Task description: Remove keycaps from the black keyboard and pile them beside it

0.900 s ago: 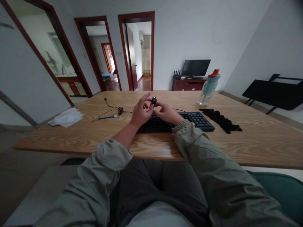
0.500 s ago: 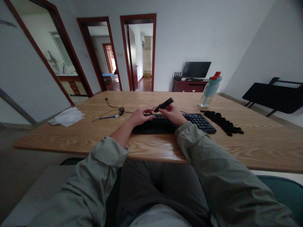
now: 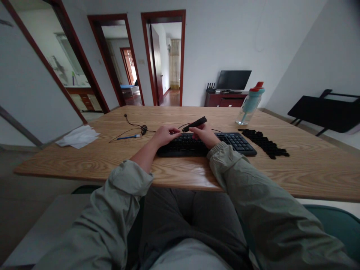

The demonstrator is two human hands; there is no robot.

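Note:
A black keyboard (image 3: pixel 182 150) lies near the table's front edge, under both my hands. In my right hand (image 3: pixel 206 135) is a short black rod-shaped tool (image 3: pixel 195 123), tilted with its thick end up to the right. Its lower end points toward my left hand (image 3: pixel 165 135), which hovers over the keyboard's left part. The left thumb and fingertips are drawn together in a pinch. Whatever lies between them is too small to make out. To the right of the keyboard lies a band of small dark pieces (image 3: pixel 264 143), packed close together.
A blue-handled brush (image 3: pixel 128 137) and a thin black cable (image 3: pixel 144 129) lie left of the keyboard. White tissues (image 3: pixel 78 136) rest at the table's left edge. A clear bottle with a red and teal top (image 3: pixel 249 103) stands at the back right of the wooden table (image 3: pixel 180 178).
My left fingertips have come together from a more spread pose. The black tool in my right hand has turned slightly. The whole view has shifted a little.

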